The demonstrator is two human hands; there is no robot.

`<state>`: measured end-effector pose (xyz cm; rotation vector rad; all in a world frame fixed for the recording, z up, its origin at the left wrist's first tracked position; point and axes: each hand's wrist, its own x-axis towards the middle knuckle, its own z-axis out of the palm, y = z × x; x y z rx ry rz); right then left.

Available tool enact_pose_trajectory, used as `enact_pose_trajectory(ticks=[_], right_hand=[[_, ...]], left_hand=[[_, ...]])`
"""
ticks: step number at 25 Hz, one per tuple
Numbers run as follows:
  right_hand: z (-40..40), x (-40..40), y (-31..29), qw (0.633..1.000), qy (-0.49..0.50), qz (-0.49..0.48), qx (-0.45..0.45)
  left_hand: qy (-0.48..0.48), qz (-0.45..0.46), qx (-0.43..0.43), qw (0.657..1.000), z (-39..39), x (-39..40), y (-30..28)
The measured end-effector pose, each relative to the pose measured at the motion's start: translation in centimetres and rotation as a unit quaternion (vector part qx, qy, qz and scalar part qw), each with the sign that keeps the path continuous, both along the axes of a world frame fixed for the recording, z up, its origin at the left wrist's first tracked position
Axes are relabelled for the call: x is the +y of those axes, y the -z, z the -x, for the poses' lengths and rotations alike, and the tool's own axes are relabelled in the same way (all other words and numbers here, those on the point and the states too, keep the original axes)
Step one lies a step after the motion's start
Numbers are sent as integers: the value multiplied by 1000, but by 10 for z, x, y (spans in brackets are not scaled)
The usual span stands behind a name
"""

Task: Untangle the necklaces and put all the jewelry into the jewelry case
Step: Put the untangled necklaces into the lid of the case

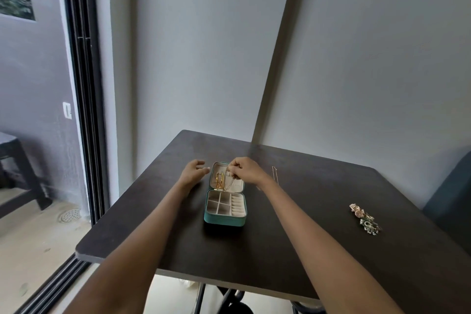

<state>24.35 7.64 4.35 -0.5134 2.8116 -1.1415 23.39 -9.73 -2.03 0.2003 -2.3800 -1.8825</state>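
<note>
Gold necklace [227, 181] pinched by right hand [244, 169] over case lid [235, 186]; left hand [195, 169] relaxed.

An open jewelry case [225, 209] is set on the tabletop [293, 250]. Chains [221, 180] are held in its lid. A thin necklace [274, 173] is laid to its right; further right, a jewelry pile [365, 219].

right hand [243, 169] pinches gold necklace [227, 181], seemingly | over jewelry case [225, 220] lid | left hand [195, 169] beside
</note>
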Motion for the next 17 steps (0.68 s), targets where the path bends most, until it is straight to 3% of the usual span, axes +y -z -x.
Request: enact_pose_trajectory(ticks=[4, 11, 17], right_hand=[[12, -2, 7, 999, 15, -43, -15], [38, -3, 16, 986, 49, -157, 18], [42, -10, 25, 964, 82, -228, 112]], left_hand=[[1, -44, -16, 999, 8, 1, 11], [15, -11, 17, 1000, 17, 4, 29], [7, -27, 50, 998, 20, 4, 36]])
